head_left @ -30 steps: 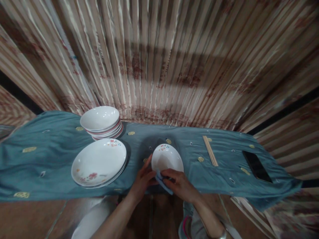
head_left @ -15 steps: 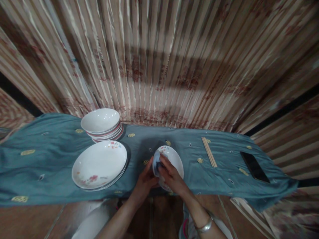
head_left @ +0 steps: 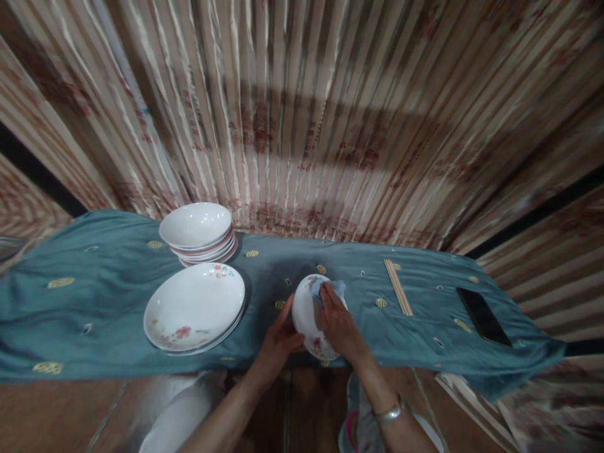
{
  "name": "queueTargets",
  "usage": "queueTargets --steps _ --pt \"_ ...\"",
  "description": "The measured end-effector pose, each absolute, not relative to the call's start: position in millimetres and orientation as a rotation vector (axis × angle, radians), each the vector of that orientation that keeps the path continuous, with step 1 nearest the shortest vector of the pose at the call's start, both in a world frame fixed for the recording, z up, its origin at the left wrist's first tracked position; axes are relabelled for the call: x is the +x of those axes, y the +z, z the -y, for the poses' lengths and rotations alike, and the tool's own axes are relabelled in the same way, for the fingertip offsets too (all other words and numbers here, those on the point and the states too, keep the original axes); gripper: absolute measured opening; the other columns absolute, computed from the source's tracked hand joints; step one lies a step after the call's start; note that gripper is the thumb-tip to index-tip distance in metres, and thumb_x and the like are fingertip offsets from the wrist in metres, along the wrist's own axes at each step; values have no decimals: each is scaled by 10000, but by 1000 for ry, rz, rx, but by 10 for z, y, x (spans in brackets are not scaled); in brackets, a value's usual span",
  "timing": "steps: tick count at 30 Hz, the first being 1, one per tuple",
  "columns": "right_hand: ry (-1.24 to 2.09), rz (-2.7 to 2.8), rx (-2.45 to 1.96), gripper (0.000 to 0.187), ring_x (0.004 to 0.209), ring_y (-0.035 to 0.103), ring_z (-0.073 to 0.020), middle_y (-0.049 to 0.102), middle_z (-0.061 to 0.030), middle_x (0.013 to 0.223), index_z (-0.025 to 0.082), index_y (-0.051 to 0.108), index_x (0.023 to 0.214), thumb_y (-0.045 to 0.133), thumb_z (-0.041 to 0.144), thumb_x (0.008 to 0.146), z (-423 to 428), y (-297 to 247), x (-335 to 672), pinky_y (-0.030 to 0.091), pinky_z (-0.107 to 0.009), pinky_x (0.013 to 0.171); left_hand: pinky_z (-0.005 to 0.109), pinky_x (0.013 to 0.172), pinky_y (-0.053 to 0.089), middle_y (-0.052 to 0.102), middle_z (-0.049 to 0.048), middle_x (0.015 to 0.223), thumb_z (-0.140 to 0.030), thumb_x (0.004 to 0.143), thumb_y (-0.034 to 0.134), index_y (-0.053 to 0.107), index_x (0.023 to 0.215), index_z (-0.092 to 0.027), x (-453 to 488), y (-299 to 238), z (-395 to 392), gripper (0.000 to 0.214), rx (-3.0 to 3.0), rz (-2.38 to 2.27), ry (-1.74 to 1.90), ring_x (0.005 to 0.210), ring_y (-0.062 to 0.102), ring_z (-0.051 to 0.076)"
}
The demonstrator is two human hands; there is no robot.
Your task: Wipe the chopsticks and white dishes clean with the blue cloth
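A small white plate with a floral pattern (head_left: 306,314) is held over the near edge of the blue-green cloth. My left hand (head_left: 278,343) grips its left rim, fingers curled round it. My right hand (head_left: 337,324) lies inside the plate, pressing a light blue rag (head_left: 325,287) against its far side. A silver bracelet (head_left: 389,412) shows on my right wrist.
A stack of large white floral plates (head_left: 194,307) lies left of my hands, with a stack of white bowls (head_left: 198,231) behind it. Wooden chopsticks (head_left: 397,286) and a black phone (head_left: 484,308) lie to the right on the blue-green tablecloth (head_left: 94,296). A striped curtain hangs behind.
My right hand with the rag has swept from the plate's near rim, across its left side, up to its far side. My left hand kept its hold on the plate.
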State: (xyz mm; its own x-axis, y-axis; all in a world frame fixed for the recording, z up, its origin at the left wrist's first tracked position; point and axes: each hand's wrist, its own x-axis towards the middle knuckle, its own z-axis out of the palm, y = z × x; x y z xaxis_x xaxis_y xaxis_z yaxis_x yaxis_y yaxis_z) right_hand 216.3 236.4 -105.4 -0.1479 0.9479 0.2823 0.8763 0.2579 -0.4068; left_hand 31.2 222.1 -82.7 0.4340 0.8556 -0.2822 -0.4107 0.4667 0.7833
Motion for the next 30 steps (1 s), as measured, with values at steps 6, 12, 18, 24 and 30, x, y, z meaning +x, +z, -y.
queueTargets --steps 6,12,18,24,30 --pt "174 2159 -1723 460 1243 544 -270 648 -171 1225 149 620 1217 429 20 819 -2236 -981 2356 478 -448 1018 464 845 535 709 71 1042 -287 612 810 223 1525 -287 309 -833 -2224 1085 685 -749 878 953 658 291" --pt "387 2167 -1958 254 956 681 -251 719 -136 1007 139 684 958 478 67 828 -2098 -747 2327 523 -355 854 440 822 546 714 64 1018 -236 633 780 209 1528 -278 306 -780 -2239 1063 675 -763 873 936 662 279" --pt "635 2210 -1872 192 918 691 -244 741 -85 953 173 703 953 554 152 832 -1950 -522 2207 491 -315 809 421 808 550 710 66 1028 -216 655 751 242 1523 -252 300 -710 -2236 1007 680 -786 879 899 657 256" --pt "912 2068 -1585 202 881 679 -201 741 -39 950 196 717 969 559 182 845 -1933 -451 2082 479 -274 778 383 726 554 699 81 1059 -287 670 739 319 1500 -230 315 -690 -2262 932 671 -839 895 814 649 228" --pt "1017 1850 -1374 238 925 657 -178 714 -40 1029 198 702 1027 552 159 845 -1952 -492 1952 499 -269 820 313 622 539 685 83 1108 -334 690 668 352 1481 -251 338 -727 -2305 856 638 -849 897 812 648 219"
